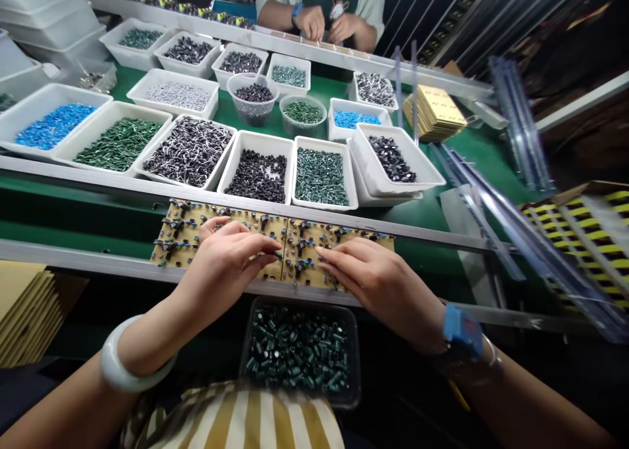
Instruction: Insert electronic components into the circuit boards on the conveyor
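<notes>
A tan circuit board (pixel 196 236) studded with small black and blue parts lies across two metal rails in front of me. My left hand (pixel 228 262) rests on its middle with the fingers curled and the fingertips pinched near the board's centre seam; what they hold is too small to make out. My right hand (pixel 373 278) lies on the board's right half, fingers stretched flat and pointing left. A pale bangle circles my left wrist, a blue strap my right. A dark tray of green capacitors (pixel 299 351) sits just below the board, near my lap.
White trays of blue, green, black and silver components (pixel 189 151) fill the green bench behind the rails. A stack of tan boards (pixel 435 111) lies at the back right, clear plastic tubes (pixel 521 239) at the right. A co-worker's hands (pixel 327 26) work opposite. Cardboard sheets (pixel 24 311) are stacked at the left.
</notes>
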Action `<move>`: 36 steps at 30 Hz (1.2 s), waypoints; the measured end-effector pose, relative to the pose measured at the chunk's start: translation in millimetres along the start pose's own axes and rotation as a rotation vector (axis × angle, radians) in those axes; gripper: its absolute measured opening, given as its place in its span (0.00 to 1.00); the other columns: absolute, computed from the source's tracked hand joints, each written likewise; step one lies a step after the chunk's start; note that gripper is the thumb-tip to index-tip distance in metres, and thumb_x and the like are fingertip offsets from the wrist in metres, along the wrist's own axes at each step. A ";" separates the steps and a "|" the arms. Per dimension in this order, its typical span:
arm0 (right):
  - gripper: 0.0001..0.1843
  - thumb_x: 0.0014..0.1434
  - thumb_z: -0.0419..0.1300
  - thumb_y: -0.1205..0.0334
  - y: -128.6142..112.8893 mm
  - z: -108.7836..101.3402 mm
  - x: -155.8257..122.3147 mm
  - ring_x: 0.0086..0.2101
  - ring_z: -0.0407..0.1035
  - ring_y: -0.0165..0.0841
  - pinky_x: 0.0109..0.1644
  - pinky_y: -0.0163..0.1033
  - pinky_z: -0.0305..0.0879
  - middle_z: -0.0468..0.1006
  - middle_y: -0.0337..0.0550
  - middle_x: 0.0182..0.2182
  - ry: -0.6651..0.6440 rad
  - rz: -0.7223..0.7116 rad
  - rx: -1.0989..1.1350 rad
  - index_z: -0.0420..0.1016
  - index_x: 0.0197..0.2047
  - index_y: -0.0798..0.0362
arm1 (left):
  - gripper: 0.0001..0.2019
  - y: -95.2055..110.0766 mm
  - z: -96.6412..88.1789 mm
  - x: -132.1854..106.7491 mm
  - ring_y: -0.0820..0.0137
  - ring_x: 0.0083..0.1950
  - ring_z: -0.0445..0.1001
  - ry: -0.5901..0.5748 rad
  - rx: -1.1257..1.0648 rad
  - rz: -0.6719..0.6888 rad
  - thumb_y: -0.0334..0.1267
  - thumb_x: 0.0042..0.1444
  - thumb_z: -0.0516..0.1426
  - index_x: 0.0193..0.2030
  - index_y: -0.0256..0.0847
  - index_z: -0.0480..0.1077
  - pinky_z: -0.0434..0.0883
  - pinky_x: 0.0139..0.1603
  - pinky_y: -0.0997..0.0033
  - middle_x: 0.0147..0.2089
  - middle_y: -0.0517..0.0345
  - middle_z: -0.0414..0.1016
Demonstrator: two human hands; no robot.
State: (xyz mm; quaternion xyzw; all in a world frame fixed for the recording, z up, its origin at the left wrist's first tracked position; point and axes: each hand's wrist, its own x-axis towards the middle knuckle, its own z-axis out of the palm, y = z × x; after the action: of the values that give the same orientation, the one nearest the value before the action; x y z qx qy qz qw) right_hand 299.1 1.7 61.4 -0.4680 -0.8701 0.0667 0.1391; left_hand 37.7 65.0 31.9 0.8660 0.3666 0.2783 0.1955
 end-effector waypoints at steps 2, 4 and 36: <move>0.14 0.72 0.57 0.60 -16.1 4.1 -4.1 0.37 0.71 0.39 0.43 0.44 0.68 0.79 0.48 0.35 -0.006 -0.033 0.001 0.78 0.52 0.59 | 0.03 -0.4 0.1 3.5 0.65 0.42 0.75 -0.004 0.047 0.030 0.34 0.65 0.64 0.42 0.47 0.78 0.56 0.59 0.53 0.39 0.66 0.83; 0.14 0.71 0.59 0.53 -33.5 13.9 -9.4 0.34 0.70 0.37 0.38 0.43 0.66 0.78 0.44 0.32 -0.102 -0.111 0.027 0.80 0.46 0.56 | 0.03 -0.2 0.8 7.1 0.62 0.43 0.74 -0.017 0.110 0.056 0.33 0.66 0.63 0.42 0.46 0.78 0.56 0.60 0.52 0.38 0.64 0.83; 0.04 0.63 0.68 0.59 -11.2 14.1 -33.6 0.36 0.79 0.36 0.42 0.38 0.76 0.84 0.40 0.36 0.110 0.441 0.549 0.83 0.41 0.47 | 0.12 58.2 53.8 -42.0 0.64 0.38 0.68 -0.429 0.205 0.457 0.34 0.67 0.60 0.30 0.41 0.70 0.57 0.65 0.47 0.29 0.62 0.71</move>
State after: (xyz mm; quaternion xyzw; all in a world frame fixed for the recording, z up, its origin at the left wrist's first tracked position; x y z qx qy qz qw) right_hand 303.4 -32.3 44.6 -0.5925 -0.6891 0.3013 0.2886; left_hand 77.8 -11.6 7.9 0.9798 0.1396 0.0880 0.1125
